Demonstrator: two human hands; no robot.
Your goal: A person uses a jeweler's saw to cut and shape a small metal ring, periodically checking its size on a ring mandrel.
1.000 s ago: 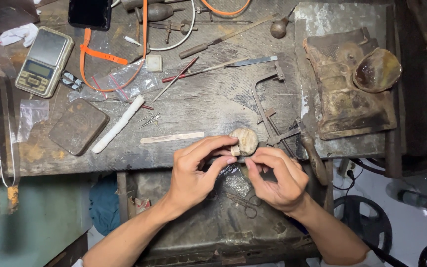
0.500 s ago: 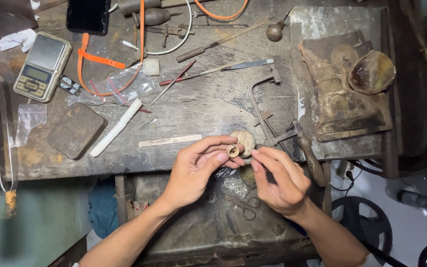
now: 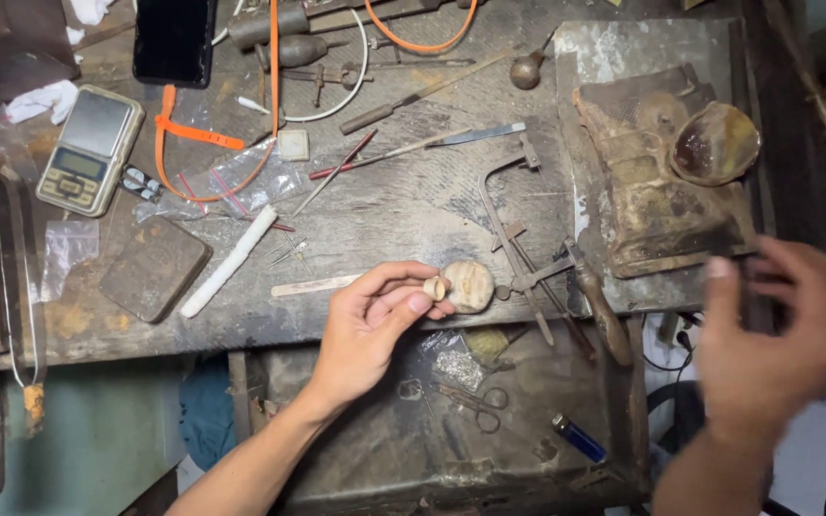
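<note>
Pale little nub [image 3: 435,287], that is what my left hand [image 3: 367,330] is pinching right now, thumb under it and forefinger curling over the top, closed firmly on it. It is sitting at the front edge of the workbench [image 3: 403,205], pressed right up against the rounded wooden peg [image 3: 470,286] that is jutting out over the open drawer [image 3: 451,430]. My right hand [image 3: 776,334] is off to the side, well apart from the piece, blurring as it is moving; its fingers are spreading loosely and gripping nothing that I can make out.

Just right of the peg, the jeweller's saw frame [image 3: 518,229] is lying flat with its wooden handle [image 3: 604,311] pointing toward me. Down in the drawer, small scissors [image 3: 475,399] and a blue lighter [image 3: 580,438] are resting among dust and filings. Farther left on the bench, a white stick [image 3: 229,260] is lying slantwise beside a dark flat block [image 3: 155,268], and a pocket scale [image 3: 90,149] is sitting near the left edge. At the far right, a worn leather pad [image 3: 642,191] is carrying a shallow brown dish [image 3: 716,143].
</note>
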